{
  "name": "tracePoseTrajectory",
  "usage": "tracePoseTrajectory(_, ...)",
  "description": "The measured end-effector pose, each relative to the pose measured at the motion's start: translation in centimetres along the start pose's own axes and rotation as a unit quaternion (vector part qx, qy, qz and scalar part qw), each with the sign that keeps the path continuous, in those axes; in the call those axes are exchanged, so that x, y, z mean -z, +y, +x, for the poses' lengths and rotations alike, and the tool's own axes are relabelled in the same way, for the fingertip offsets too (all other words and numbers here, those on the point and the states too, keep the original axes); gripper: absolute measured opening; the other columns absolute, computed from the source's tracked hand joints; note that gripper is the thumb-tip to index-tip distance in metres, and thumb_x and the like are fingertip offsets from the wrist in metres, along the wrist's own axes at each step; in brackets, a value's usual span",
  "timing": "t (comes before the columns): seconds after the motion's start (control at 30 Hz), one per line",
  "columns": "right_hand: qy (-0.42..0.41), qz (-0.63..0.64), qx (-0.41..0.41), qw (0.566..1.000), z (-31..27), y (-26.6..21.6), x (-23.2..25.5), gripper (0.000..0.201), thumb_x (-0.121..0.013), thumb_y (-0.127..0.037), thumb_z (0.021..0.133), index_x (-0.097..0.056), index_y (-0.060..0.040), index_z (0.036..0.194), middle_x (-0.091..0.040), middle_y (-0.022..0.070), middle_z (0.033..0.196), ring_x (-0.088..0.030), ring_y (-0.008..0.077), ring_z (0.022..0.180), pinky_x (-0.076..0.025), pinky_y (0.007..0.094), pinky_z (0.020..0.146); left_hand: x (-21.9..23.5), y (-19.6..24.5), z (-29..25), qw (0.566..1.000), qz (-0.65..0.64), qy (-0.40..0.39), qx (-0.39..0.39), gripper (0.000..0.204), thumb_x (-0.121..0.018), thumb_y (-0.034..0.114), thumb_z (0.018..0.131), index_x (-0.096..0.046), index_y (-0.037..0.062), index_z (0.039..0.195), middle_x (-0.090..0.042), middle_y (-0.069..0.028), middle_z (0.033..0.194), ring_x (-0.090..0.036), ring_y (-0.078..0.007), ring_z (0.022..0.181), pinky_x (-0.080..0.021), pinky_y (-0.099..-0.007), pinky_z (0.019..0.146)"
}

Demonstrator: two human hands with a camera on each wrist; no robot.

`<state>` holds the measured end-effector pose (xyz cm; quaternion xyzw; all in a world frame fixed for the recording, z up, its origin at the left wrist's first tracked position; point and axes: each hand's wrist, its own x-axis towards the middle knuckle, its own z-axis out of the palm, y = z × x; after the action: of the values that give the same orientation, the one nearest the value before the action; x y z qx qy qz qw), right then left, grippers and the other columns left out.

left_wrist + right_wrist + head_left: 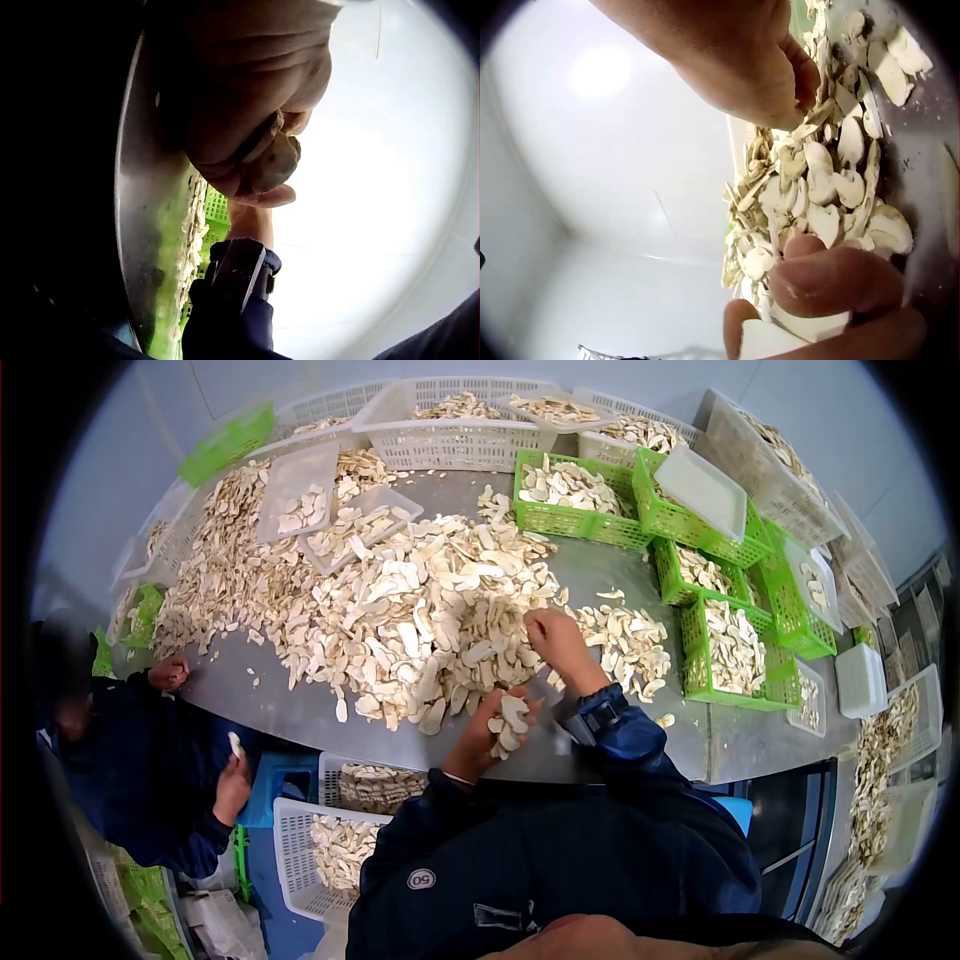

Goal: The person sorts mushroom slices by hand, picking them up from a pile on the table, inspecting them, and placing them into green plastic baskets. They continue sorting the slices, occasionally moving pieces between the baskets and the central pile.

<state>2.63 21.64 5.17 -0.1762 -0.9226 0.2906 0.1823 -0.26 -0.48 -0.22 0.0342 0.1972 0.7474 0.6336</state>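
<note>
Held slices: several pale slices (509,724) are resting against the left palm, with the fingers curling round them and their broad faces showing.
Left hand: the left hand (485,740) is gripping these slices, its fingers clamping on them.
Right hand: the right hand (562,645) is bending its fingers inward beside the pile; whether they are pinching a slice, I cannot tell.
Pile: a heap of loose slices (400,610) is lying just beyond the left fingertips and spreading past the right ones.
Watch: a dark watch (604,712) is sitting on the wrist behind the right fingers.
Writing: a round badge (422,879) reading "50" is showing on the jacket (570,850), bodyward of the left fingers; a patch (500,916) nearby is staying unreadable.
Green baskets: slice-filled baskets (700,678) are standing to the right of the right fingers.
White crate: a crate (440,448) is standing farthest, beyond both hands' fingers.
</note>
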Motion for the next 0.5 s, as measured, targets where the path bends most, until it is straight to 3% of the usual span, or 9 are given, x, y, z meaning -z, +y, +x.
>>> tracePoseTrajectory(0.07,-0.019,0.087,-0.069,0.994,-0.7,-0.2,1.0,0.024,-0.063,-0.013,0.081,-0.064,-0.0076,0.104,-0.063,0.0142,0.088,-0.061,0.0311,0.076,-0.049,0.0394,0.069,0.3,-0.2,0.2,1.0,0.002,-0.004,-0.002,0.047,-0.038,0.041,0.102,-0.049,0.0039,0.129,-0.063,-0.0189,0.114,-0.065,-0.024,0.09,-0.057,-0.0329,0.062)
tracePoseTrajectory(0.17,0.007,-0.021,-0.029,0.999,-1.4,-0.2,1.7,0.028,-0.065,-0.015,0.082,-0.065,-0.0053,0.108,-0.063,0.0125,0.09,-0.061,0.025,0.071,-0.049,0.0356,0.066,0.1,-0.3,0.4,1.0,0.007,-0.008,-0.003,0.048,-0.038,0.042,0.102,-0.048,0.0035,0.13,-0.062,-0.0189,0.116,-0.065,-0.0238,0.091,-0.057,-0.033,0.064)
tracePoseTrajectory(0.3,0.074,-0.046,0.084,0.993,-1.1,-0.1,0.7,0.033,-0.069,-0.017,0.079,-0.064,-0.0056,0.11,-0.063,0.0148,0.094,-0.062,0.0343,0.088,-0.05,0.0416,0.078,0.3,-0.1,0.4,1.0,0.0,-0.006,0.007,0.048,-0.038,0.042,0.102,-0.049,0.0038,0.129,-0.062,-0.0195,0.116,-0.065,-0.025,0.091,-0.057,-0.0342,0.064)
tracePoseTrajectory(0.4,0.033,-0.056,0.046,0.997,-0.4,0.9,-1.1,0.03,-0.069,-0.016,0.078,-0.064,-0.0051,0.105,-0.063,0.0157,0.096,-0.06,0.0382,0.093,-0.049,0.0444,0.082,1.1,-0.3,0.5,1.0,-0.014,-0.017,0.006,0.048,-0.037,0.041,0.102,-0.048,0.0041,0.13,-0.062,-0.0189,0.116,-0.065,-0.0241,0.091,-0.057,-0.034,0.064)
tracePoseTrajectory(0.5,0.023,-0.059,0.04,0.997,-0.3,0.6,-0.8,0.019,-0.065,-0.016,0.077,-0.06,-0.0045,0.091,-0.062,0.0152,0.09,-0.06,0.0371,0.089,-0.05,0.0449,0.076,0.6,-0.3,0.4,1.0,-0.016,-0.023,0.007,0.046,-0.037,0.041,0.103,-0.049,0.0054,0.129,-0.062,-0.0183,0.115,-0.066,-0.0237,0.09,-0.058,-0.0338,0.062)
